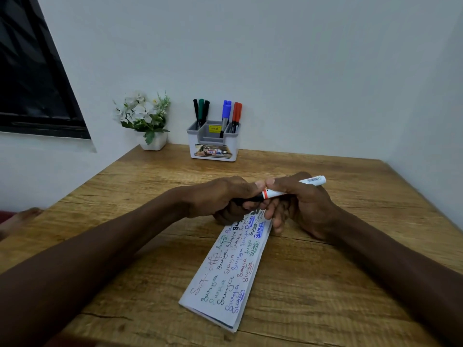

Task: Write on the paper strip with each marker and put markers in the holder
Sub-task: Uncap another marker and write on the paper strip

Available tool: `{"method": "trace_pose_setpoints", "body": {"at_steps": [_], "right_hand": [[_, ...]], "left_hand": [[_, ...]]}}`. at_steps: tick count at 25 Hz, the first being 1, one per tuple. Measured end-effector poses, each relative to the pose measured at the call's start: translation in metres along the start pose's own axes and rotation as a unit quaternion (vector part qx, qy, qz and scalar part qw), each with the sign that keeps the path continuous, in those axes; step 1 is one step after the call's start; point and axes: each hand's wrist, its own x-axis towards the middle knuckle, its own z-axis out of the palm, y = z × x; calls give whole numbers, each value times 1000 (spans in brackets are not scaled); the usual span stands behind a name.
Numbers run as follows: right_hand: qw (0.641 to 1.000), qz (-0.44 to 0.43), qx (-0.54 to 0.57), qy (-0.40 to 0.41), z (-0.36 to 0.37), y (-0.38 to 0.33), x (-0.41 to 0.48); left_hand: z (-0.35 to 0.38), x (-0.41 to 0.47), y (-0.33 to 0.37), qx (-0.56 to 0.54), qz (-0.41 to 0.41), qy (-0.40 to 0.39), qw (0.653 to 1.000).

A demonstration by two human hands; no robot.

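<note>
both hands meet above the far end of the paper strip (225, 269), which lies on the wooden surface (325, 284) covered in coloured writing. the left hand (220, 196) is closed around the dark cap end of a white marker (288, 190) and the right hand (300, 204) grips its barrel. the holder (213, 144) stands well apart by the wall, with black, green, blue and red markers in it, beside a small flower pot (152, 141).
</note>
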Motion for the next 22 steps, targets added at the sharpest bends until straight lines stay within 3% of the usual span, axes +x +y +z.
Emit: {"method": "trace_pose_setpoints", "body": {"at_steps": [2, 3, 5, 6, 9, 14, 17, 19, 22], "right_hand": [[1000, -4, -10, 14, 1, -2, -1], [1000, -5, -15, 27, 2, -2, -1], [998, 5, -13, 59, 4, -1, -1], [997, 16, -5, 73, 6, 0, -1], [994, 25, -40, 94, 12, 0, 0], [983, -41, -144, 110, 17, -3, 0], [980, -73, -157, 98, 12, -13, -2], [978, -81, -135, 137, -3, -20, -3], [978, -93, -65, 177, -30, -25, -5]], "left_hand": [[7, -2, -1, 101, 29, 76, 992], [9, -2, -3, 214, 73, 130, 965], [11, -1, -10, 416, 168, 201, 871], [12, 0, -12, 466, 187, 220, 836], [11, 4, -8, 500, 186, 246, 809], [12, 9, -8, 587, 191, 263, 742], [18, 7, -7, 564, 217, 260, 753], [15, 2, -6, 479, 224, 271, 804], [-8, -8, -6, 346, 211, 338, 849]]}}
